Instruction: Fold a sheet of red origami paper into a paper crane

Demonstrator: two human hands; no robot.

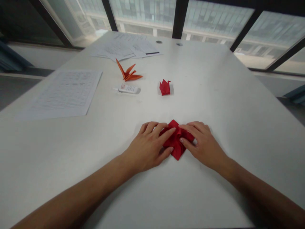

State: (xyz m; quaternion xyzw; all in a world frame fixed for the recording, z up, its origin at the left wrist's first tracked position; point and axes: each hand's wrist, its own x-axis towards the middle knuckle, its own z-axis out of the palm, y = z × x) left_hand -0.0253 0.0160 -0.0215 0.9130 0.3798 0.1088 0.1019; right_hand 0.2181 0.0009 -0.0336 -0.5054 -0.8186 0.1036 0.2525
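A partly folded sheet of red origami paper [177,152] lies on the table in front of me, with creases and raised folds at its middle. My left hand [150,143] grips its left side, thumb near the lower edge and index finger pressed toward the centre. On the opposite side, my right hand [202,141] holds the paper between thumb and fingers. The paper's left and right corners are partly hidden under my fingers. Beyond it stands a small red origami figure [165,87] with pointed tips.
An orange paper crane [128,73] sits farther back, left of the red figure. A white glue tube [129,89] lies just in front of it. Printed sheets [69,92] rest on the white table [228,105] at left, and more papers [119,49] lie near the windows.
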